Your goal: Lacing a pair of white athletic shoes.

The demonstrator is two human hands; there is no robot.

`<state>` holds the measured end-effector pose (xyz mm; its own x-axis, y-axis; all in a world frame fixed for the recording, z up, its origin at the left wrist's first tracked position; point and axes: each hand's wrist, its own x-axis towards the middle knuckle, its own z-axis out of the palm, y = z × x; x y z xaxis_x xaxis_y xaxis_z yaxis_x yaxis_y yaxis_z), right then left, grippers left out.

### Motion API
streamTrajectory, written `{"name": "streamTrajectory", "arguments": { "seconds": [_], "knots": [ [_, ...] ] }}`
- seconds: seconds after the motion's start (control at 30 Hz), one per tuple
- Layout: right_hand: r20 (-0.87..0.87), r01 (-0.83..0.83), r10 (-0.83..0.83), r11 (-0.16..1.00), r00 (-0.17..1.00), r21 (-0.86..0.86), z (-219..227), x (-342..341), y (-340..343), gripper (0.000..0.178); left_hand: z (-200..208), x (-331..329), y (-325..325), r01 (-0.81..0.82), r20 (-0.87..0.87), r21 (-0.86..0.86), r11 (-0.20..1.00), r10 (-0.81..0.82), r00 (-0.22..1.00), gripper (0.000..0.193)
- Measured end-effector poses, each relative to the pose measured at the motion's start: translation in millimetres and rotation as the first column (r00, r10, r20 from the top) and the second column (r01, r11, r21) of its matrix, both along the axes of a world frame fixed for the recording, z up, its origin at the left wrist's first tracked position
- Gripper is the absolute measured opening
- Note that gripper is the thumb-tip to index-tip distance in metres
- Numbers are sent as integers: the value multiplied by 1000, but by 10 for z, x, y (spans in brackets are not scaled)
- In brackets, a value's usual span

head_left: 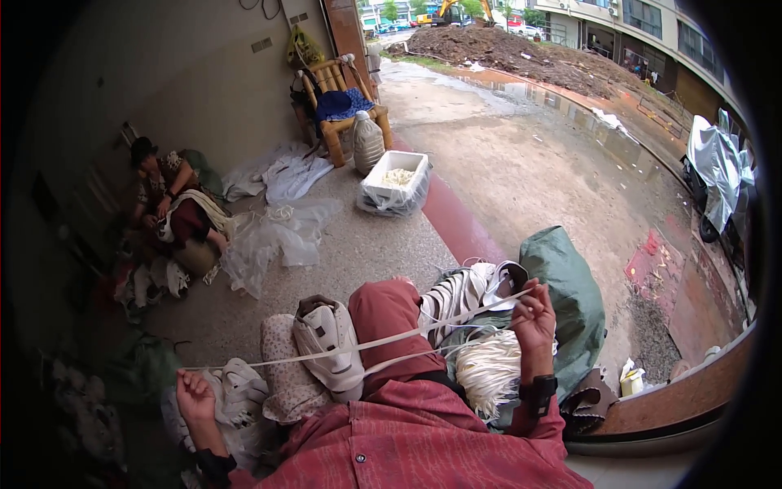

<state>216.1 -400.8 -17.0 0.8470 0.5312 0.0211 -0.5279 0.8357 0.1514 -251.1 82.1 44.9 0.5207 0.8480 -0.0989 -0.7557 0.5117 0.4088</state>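
Taking the pale shoe on the lap as the centre of the dial, the white lace runs across and above it from 8 o'clock to just short of 3 o'clock, drawn nearly straight. At 8 o'clock the left hand has its grip pinched on one part of the lace; near 3 o'clock the right hand has its grip pinched on the other. The lace looks flat, soft and very light, likely limp once slack, hard to damage and perhaps a little slippery; thumb and fingertip near an end should suit it. The shoe appears light too, its upper yielding and its sole firmer, so the heel or sides seem the surest hold. A second strand leaves the shoe toward 3 o'clock; where it ends is unclear. Just past 3 o'clock hangs a lace bundle, probably loose and prone to tangling, with a green sack at half past 2. No brand, label or lettering can be read on the shoe, laces or sack.
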Motion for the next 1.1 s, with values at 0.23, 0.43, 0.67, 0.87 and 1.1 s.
{"name": "streamTrajectory", "arguments": {
  "seconds": [0.23,0.43,0.67,0.87,1.1],
  "knots": [
    [-140,190,-277,875,951,-446,-978,593,-992,14,-495,-402,410,-389,-376,-111,914,324,868,23],
    [-155,292,-511,687,846,-666,-1425,750,-1787,9,-538,-629,592,-478,-317,-149,866,416,852,28],
    [-199,251,-578,604,791,-757,-1751,895,-2738,7,-588,-939,728,-527,-340,-91,845,471,814,31],
    [-122,368,-662,549,739,-750,-2074,980,-3797,23,-734,-1169,913,-494,-276,-62,867,461,844,31],
    [116,408,-810,160,575,-899,-1992,928,-3738,35,-333,-962,483,-565,-284,-82,821,524,803,51]
  ]
}}
